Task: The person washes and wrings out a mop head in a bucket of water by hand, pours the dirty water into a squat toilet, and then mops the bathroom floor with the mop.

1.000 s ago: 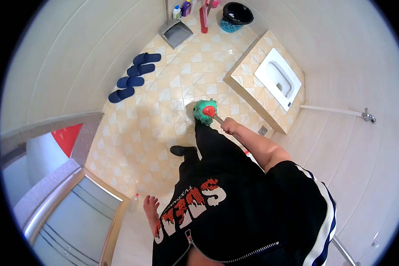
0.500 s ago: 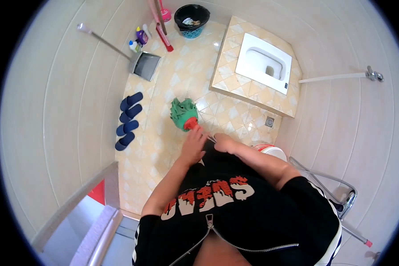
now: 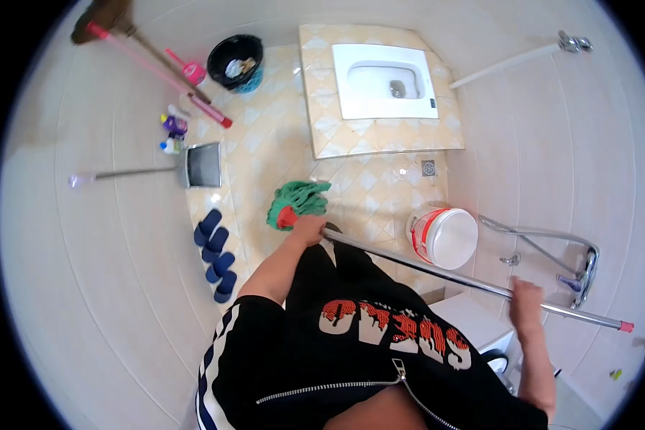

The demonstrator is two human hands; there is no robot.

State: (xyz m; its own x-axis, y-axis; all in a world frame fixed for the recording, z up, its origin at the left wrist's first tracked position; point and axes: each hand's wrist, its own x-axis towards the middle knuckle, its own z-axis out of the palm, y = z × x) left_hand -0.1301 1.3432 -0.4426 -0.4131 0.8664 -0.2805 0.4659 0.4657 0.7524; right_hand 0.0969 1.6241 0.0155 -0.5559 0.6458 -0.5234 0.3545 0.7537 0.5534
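A mop with a green cloth head [image 3: 299,201] and a red collar is held low over the tiled floor. Its metal pole slants across my front toward the lower right and ends in a red cap. My left hand [image 3: 309,230] wraps round the pole just beside the red collar. Farther along the pole, my right hand [image 3: 527,295] is closed round it near the capped end. The green strands hang to the upper right of the collar; whether they touch the floor is unclear.
A white bucket [image 3: 451,239] stands right of the mop head. Beyond are a raised squat toilet [image 3: 387,82], a black-lined bin [image 3: 235,63], a dustpan [image 3: 203,165], brooms [image 3: 158,64] and bottles [image 3: 173,125]. Blue slippers [image 3: 215,244] line the left wall.
My view has turned to the right. My left hand came onto the mop near its head, my right hand moved out along the pole, and the pole now lies crosswise.
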